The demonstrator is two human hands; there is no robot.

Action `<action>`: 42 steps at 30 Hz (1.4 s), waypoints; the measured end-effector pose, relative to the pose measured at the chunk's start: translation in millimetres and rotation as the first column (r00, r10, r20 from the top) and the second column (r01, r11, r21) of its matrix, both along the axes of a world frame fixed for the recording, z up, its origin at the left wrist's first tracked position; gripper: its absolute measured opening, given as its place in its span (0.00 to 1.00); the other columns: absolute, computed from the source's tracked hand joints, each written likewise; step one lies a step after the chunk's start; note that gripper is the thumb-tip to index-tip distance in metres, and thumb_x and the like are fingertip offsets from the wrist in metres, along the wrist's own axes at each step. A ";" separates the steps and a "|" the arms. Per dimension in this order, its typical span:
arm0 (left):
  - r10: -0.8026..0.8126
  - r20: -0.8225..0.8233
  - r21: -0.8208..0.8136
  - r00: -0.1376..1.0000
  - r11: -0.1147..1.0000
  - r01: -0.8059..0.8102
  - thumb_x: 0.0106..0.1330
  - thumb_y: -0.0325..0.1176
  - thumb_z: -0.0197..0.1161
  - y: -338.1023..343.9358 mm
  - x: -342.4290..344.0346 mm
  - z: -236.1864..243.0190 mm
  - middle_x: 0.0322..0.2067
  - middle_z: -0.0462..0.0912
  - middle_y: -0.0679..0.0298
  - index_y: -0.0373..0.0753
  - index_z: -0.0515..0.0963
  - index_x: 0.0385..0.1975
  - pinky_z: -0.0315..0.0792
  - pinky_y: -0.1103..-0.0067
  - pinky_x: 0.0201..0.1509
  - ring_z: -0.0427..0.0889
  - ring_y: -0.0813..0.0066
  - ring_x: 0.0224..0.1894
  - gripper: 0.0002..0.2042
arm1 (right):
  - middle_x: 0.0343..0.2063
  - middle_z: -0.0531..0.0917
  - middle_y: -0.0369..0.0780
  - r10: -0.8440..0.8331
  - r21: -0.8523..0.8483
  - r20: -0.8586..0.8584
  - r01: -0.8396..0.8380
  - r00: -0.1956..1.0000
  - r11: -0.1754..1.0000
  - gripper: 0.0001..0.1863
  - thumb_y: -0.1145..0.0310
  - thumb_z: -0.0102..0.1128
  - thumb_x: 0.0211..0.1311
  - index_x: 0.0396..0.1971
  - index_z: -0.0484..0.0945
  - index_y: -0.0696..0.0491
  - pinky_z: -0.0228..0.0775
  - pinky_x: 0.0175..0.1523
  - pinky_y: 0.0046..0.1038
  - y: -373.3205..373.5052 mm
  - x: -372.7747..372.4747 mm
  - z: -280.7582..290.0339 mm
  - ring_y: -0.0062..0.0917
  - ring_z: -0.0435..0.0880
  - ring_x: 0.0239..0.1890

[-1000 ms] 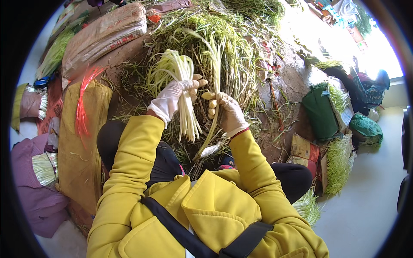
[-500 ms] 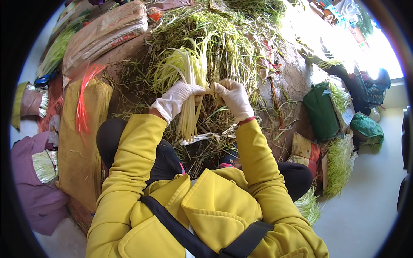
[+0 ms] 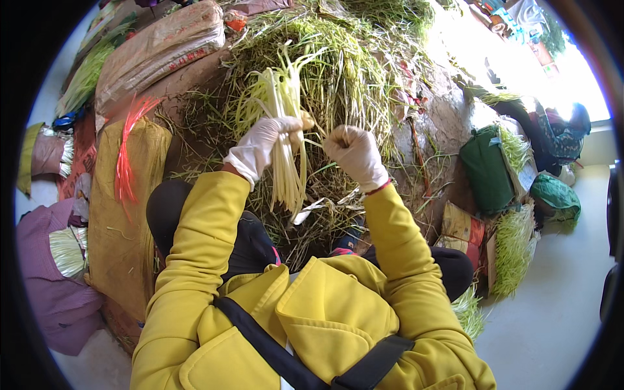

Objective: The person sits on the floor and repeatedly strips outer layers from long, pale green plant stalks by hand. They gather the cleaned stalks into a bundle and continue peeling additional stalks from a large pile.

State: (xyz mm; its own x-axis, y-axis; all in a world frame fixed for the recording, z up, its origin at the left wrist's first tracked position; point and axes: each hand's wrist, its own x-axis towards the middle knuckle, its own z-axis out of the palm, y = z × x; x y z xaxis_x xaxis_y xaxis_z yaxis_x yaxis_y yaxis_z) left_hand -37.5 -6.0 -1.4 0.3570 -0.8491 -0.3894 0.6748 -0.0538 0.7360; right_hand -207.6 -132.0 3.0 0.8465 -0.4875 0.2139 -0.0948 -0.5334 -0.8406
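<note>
My left hand (image 3: 262, 144), in a white glove, is closed round a bunch of garlic shoots (image 3: 286, 175), long pale stalks with yellow-green tops. The tops fan out above the fist and the pale ends hang below it. Fingertips show bare through the glove at the thumb side. Just right of the bunch, apart from it, my gloved right hand (image 3: 356, 156) is held with its fingers curled in. A thin pale strand lies near those fingers, but whether they grip it is hidden. Under both hands spreads a heap of loose green leaves and stalks (image 3: 351, 71).
At my left lie a yellow-brown wrapped bale (image 3: 123, 227) with red plastic strands (image 3: 125, 156) on it, and a purple cloth (image 3: 49, 273). A pale sack (image 3: 162, 52) lies farther off. To the right are a green bag (image 3: 486, 166) and stacked shoots (image 3: 513, 253); another person (image 3: 552, 133) sits beyond.
My right hand has drawn away from the left, to the right and slightly nearer me. The left hand keeps its hold, and the bunch now stands more upright.
</note>
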 end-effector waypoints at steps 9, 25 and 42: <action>0.248 -0.129 -0.257 0.960 0.927 -0.274 0.54 0.26 0.67 31.2 47.9 21.4 0.36 0.78 0.61 0.30 0.65 0.50 0.81 0.82 0.32 0.79 0.78 0.24 0.24 | 0.24 0.84 0.46 -0.197 -0.367 -0.890 -0.389 0.411 0.845 0.10 0.66 0.56 0.51 0.26 0.83 0.56 0.76 0.39 0.37 -35.0 -113.4 -50.0 0.42 0.84 0.30; 0.231 -0.183 -0.286 0.956 0.917 -0.277 0.54 0.29 0.70 37.5 58.6 26.4 0.43 0.79 0.61 0.30 0.72 0.45 0.81 0.82 0.33 0.79 0.82 0.27 0.21 | 0.15 0.75 0.31 0.323 0.657 -0.192 -0.124 0.927 0.744 0.13 0.68 0.43 0.73 0.45 0.77 0.57 0.67 0.24 0.20 49.9 -28.2 11.5 0.15 0.72 0.16; 0.419 -0.177 -0.283 0.891 0.845 -0.454 0.69 0.45 0.54 18.5 50.1 11.9 0.18 0.71 0.72 0.47 0.72 0.25 0.71 0.72 0.36 0.73 0.77 0.25 0.12 | 0.21 0.79 0.33 0.176 0.470 -0.220 -0.054 0.960 0.881 0.11 0.70 0.55 0.67 0.46 0.81 0.55 0.69 0.25 0.20 -28.6 -58.9 -7.4 0.16 0.73 0.19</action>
